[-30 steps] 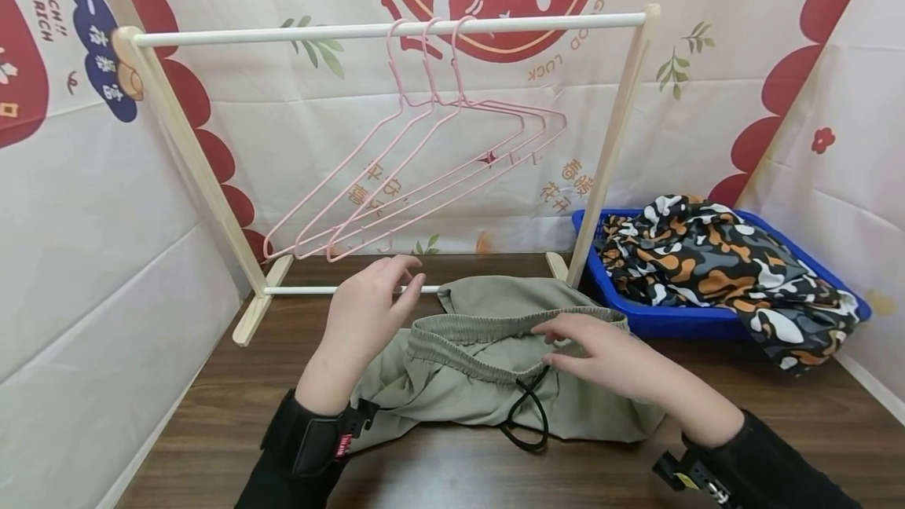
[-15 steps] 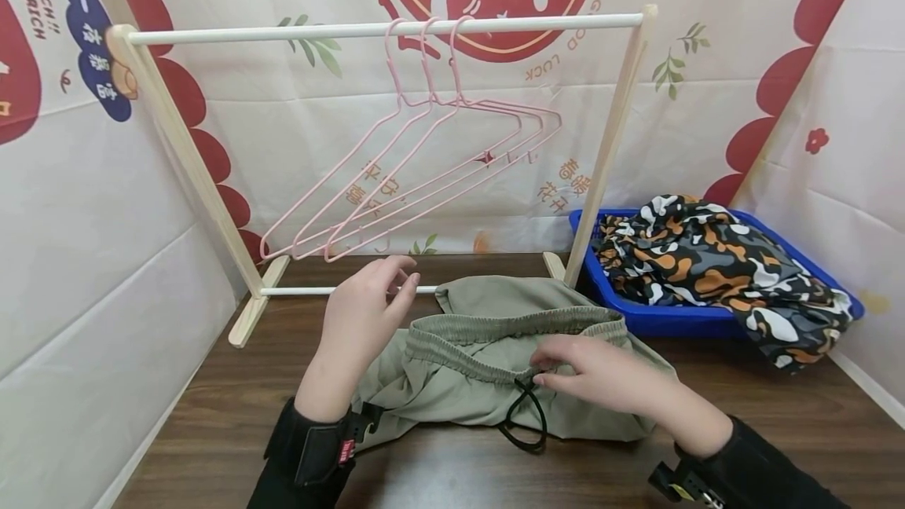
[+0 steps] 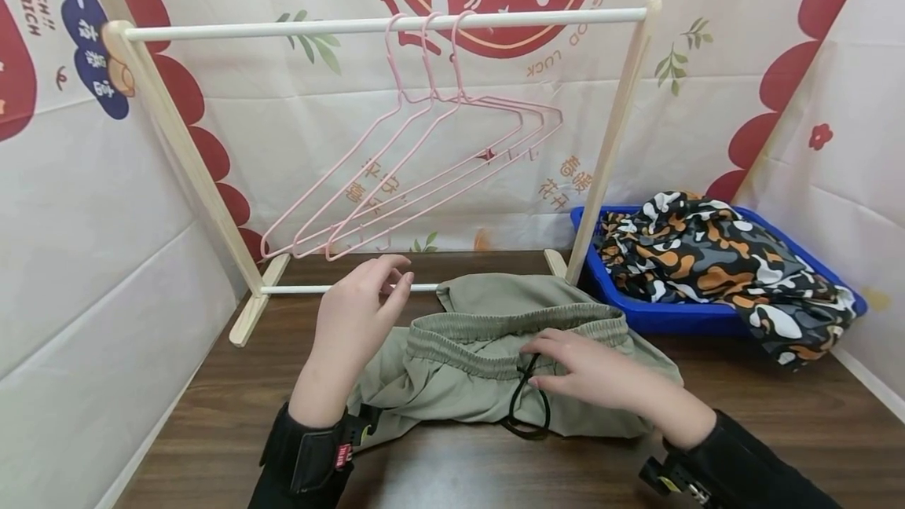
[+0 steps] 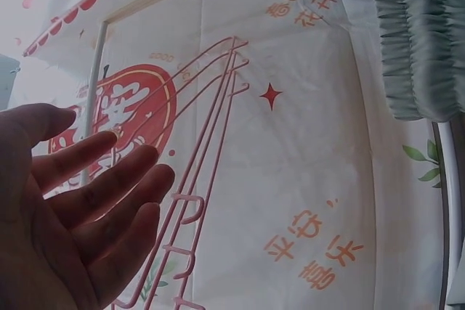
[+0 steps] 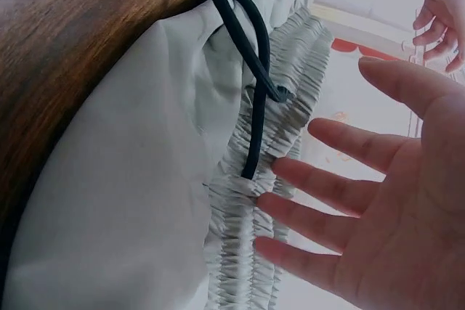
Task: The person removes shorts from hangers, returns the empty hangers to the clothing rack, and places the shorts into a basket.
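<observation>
Grey-green pants lie bunched on the table, their gathered elastic waistband partly open toward the person. A black drawstring hangs in a loop from the waistband's front. Over that front is my right hand, fingers spread and fairly straight. In the right wrist view its fingertips reach the waistband beside the cord; whether they press on it I cannot tell. My left hand hovers at the pants' left side, holding nothing, its fingers loosely bent in the left wrist view.
Behind the pants stands a wooden rack with a white top rail, and pink hangers hang from it. A blue basket at the right holds camouflage-patterned cloth, which spills over the rim. Printed fabric encloses the table.
My right hand has moved left along the waistband toward the drawstring, and the cord loop has shifted slightly. The left hand has stayed nearly in place.
</observation>
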Available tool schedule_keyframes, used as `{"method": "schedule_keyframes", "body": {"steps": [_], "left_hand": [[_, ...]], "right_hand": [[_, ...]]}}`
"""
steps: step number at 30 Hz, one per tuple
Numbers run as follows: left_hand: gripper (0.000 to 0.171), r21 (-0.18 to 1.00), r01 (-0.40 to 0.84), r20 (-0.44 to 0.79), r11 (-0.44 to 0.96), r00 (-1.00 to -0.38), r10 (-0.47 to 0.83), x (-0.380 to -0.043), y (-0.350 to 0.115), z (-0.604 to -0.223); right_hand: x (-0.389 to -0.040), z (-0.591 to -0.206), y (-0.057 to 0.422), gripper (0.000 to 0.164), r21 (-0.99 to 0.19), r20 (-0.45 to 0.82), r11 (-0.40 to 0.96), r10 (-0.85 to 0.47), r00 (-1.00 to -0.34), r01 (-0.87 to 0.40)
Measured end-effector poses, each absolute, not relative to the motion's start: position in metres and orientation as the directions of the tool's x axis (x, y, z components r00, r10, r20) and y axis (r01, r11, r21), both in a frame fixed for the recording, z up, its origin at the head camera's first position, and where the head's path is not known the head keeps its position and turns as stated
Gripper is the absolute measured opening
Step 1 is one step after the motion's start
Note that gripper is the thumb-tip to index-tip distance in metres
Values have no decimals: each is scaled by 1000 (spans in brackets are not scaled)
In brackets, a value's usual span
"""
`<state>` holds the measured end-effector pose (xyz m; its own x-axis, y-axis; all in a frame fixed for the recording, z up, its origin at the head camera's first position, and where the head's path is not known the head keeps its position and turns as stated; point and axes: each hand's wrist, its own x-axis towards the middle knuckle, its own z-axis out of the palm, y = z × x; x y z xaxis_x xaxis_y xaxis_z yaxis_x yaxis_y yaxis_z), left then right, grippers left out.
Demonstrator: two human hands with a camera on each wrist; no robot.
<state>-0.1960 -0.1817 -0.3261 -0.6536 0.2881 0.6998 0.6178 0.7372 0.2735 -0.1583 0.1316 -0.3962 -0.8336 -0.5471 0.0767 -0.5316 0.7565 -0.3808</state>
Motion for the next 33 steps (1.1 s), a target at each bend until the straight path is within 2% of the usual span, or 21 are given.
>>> {"method": "schedule_keyframes", "body": {"steps": [14,27,33], "left_hand": [[20,300,619,690,726,-666,283,-193,-186,-324],[21,303,614,680,728,-675,286,-194,-187,-321],[21,306,614,677,728,-678,287,-193,-187,-321]], "right_hand": [[-172,-420,120,86,-431,-81,797,-501,-862,-422],[-189,-430,104,104,-451,-114,817,-452,-884,-360],[-196,-428,97,111,-414,-146,845,-428,-892,-338]]}}
